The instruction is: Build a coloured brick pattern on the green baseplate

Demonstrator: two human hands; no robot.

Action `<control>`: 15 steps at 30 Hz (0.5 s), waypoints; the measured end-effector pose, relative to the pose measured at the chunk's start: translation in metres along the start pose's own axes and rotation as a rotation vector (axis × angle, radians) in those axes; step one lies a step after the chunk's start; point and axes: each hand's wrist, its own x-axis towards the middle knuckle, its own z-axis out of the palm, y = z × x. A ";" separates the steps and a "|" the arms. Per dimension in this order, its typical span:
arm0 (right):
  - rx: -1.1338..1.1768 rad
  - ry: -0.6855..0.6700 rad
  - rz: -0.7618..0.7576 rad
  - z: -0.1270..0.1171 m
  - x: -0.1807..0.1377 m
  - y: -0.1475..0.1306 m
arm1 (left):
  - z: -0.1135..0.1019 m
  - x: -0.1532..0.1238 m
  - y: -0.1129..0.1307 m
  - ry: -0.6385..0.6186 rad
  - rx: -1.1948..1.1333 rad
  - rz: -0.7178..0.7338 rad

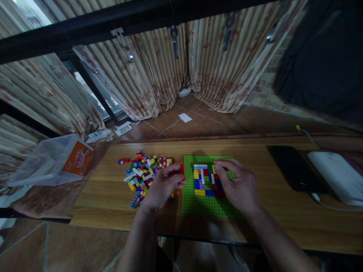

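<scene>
A green baseplate (198, 204) lies on the wooden table (96, 192), with a patch of coloured bricks (204, 180) pressed onto its middle. My right hand (238, 185) rests on the right side of that patch, fingers curled down onto the bricks. My left hand (163, 185) sits at the plate's left edge, over the near side of a loose pile of small coloured bricks (143, 170). Its fingertips pinch a small red brick (182, 172).
A clear plastic tub (48, 160) with an orange label lies on its side at the far left. A black phone (296, 168) and a white power bank (337, 175) with a cable lie at the right. Curtains hang behind the table.
</scene>
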 end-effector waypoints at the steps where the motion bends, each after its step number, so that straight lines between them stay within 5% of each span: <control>1: 0.002 -0.001 0.000 0.000 0.000 0.000 | 0.004 0.001 -0.001 -0.012 -0.003 -0.015; 15: 0.032 -0.022 -0.001 -0.002 0.002 0.001 | 0.034 0.018 -0.026 -0.005 0.334 0.167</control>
